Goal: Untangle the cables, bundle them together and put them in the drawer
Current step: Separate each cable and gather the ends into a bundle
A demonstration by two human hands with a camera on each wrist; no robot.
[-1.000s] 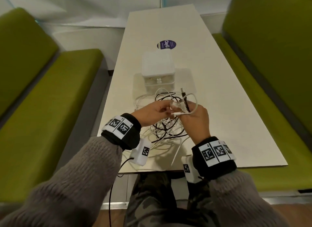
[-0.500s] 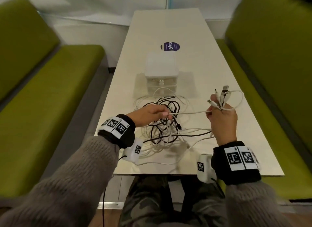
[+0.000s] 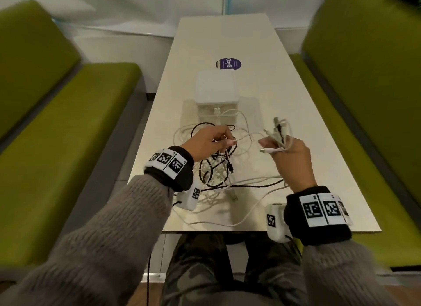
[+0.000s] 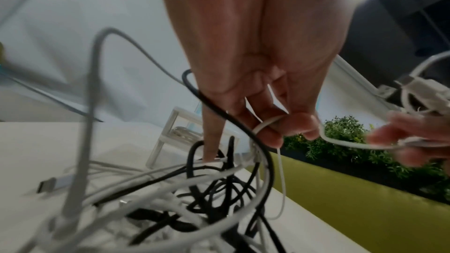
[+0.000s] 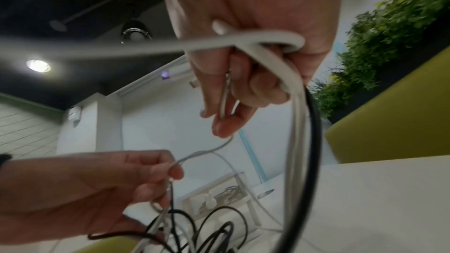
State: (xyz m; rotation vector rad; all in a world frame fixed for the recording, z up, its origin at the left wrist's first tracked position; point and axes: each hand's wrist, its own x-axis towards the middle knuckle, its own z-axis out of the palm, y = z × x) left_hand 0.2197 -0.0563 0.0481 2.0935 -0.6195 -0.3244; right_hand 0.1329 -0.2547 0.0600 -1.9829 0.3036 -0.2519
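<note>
Your right hand came back in toward 9 o'clock, fingers curled round plug ends; left hand pinches white cable above tangle, 6 o'clock of drawer box; feed slack slowly, don't yank.

Grey knit sleeves, black wristbands with black-and-white square-code tags, small white wrist cameras, seemingly camouflage trousers at six o'clock.

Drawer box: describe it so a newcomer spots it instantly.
Follow the long cream table away from the person, past the cable tangle. The small white drawer box stands just beyond it, before the round purple sticker: the only boxy thing there.
</note>
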